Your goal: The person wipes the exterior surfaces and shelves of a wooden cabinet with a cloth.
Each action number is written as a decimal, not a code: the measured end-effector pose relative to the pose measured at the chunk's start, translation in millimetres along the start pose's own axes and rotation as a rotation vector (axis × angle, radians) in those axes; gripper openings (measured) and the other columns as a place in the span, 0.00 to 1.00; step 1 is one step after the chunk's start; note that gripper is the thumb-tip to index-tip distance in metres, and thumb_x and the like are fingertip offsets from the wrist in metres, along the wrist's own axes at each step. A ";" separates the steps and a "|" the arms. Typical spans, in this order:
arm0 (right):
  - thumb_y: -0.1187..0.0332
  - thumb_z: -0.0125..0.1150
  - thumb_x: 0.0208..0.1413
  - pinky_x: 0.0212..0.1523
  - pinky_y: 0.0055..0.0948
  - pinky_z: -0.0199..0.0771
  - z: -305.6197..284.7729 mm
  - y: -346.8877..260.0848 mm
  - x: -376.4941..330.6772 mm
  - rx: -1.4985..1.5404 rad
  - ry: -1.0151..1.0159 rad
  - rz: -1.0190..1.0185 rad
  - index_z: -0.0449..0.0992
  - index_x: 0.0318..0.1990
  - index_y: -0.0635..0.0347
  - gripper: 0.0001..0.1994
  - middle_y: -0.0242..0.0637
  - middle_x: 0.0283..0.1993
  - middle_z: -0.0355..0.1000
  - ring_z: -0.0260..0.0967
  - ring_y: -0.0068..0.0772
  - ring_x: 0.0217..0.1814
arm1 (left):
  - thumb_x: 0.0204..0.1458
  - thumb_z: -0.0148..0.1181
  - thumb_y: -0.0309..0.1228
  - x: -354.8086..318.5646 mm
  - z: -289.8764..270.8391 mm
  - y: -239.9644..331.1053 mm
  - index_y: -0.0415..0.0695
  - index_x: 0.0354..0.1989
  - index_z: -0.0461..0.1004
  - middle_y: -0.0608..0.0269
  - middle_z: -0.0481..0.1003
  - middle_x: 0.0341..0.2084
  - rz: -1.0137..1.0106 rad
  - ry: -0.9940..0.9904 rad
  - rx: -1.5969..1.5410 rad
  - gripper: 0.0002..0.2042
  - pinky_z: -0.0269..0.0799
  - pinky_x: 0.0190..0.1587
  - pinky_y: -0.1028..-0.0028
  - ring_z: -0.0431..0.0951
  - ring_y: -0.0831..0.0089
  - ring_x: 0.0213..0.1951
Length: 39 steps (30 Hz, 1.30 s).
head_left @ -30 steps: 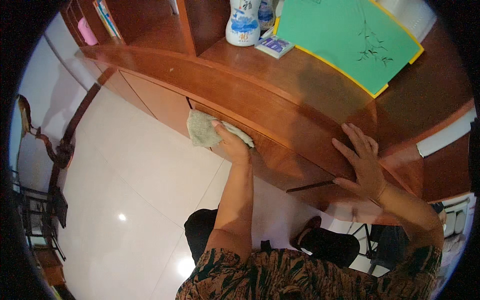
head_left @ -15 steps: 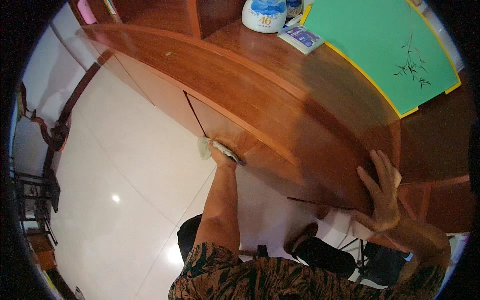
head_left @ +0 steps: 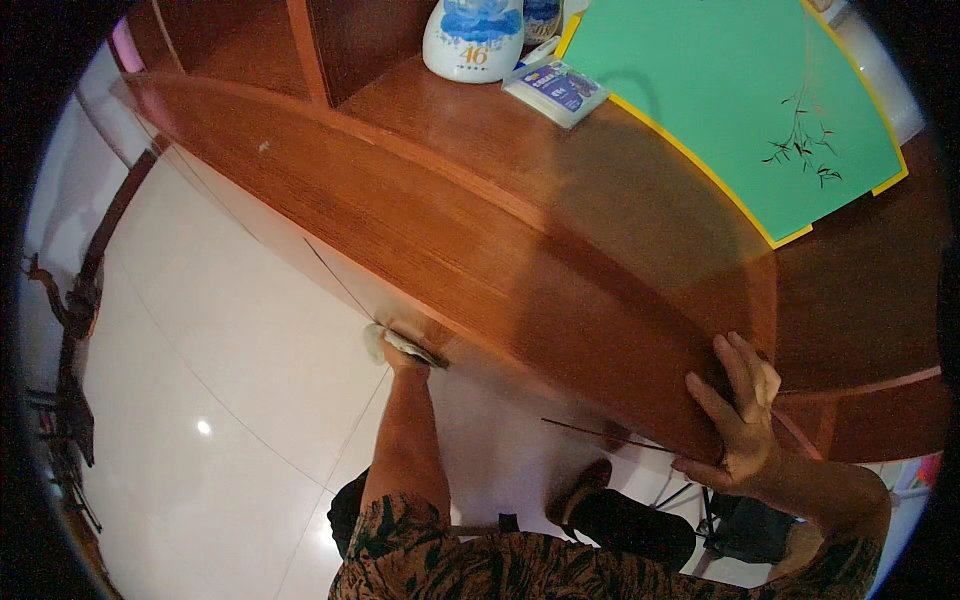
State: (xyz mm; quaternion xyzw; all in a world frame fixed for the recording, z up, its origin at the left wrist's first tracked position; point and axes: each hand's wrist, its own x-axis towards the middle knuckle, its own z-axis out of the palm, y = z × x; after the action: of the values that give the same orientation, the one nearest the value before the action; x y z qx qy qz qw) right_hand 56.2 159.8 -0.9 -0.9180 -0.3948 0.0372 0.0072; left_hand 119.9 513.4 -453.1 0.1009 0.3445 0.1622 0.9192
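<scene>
My left hand [head_left: 402,352] is closed around a pale cloth [head_left: 374,342], low down against the brown wooden front panel [head_left: 440,335] of a desk. A dark seam in the panel runs down to the cloth. The fingers are partly hidden by the cloth and the panel. My right hand [head_left: 738,410] rests on the near right part of the curved wooden desktop [head_left: 400,265]. Its fingers are spread over the surface, with the thumb at the front edge.
On the desk, a green sheet with a yellow border [head_left: 720,110] lies at the far right. Beside it are a small clear case with a blue-purple label [head_left: 556,92] and a white-and-blue bottle [head_left: 472,45]. Pale floor tiles [head_left: 220,330] spread to the left. A black chair-like object [head_left: 745,530] stands below.
The whole view has shifted, so the desk and its objects sit further left. My left hand remains on the cloth at the panel, and my right hand stays spread on the desktop.
</scene>
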 end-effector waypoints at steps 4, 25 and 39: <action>0.49 0.72 0.36 0.60 0.58 0.45 -3.7 -7.0 -0.9 0.006 0.047 -0.016 0.65 0.62 0.56 0.43 0.58 0.71 0.45 0.43 0.64 0.71 | 0.59 0.37 0.48 -46.3 8.6 -41.9 0.51 0.36 0.69 0.64 0.72 0.28 0.028 0.048 -0.041 0.17 0.71 0.27 0.66 0.72 0.65 0.27; 0.42 0.57 0.51 0.65 0.53 0.40 6.4 -12.8 -6.4 -0.061 0.185 -0.006 0.60 0.66 0.47 0.37 0.44 0.74 0.42 0.39 0.51 0.75 | 0.63 0.30 0.56 -295.3 153.9 -100.6 0.34 0.66 0.49 0.47 0.56 0.64 0.278 -0.722 0.378 0.36 0.49 0.66 0.62 0.55 0.55 0.64; 0.45 0.59 0.50 0.65 0.54 0.43 8.2 -11.6 -7.3 -0.069 0.222 -0.021 0.59 0.66 0.48 0.37 0.44 0.73 0.45 0.42 0.51 0.73 | 0.59 0.47 0.53 -366.5 142.2 -152.9 0.37 0.63 0.56 0.49 0.62 0.59 0.654 -0.664 0.907 0.33 0.58 0.61 0.61 0.63 0.56 0.58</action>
State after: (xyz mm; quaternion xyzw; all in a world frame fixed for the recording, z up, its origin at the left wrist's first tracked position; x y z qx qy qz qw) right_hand 42.1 162.4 -8.1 -0.9119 -0.4024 -0.0786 0.0196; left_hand -10.6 226.4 -172.9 0.6234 0.0280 0.2320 0.7461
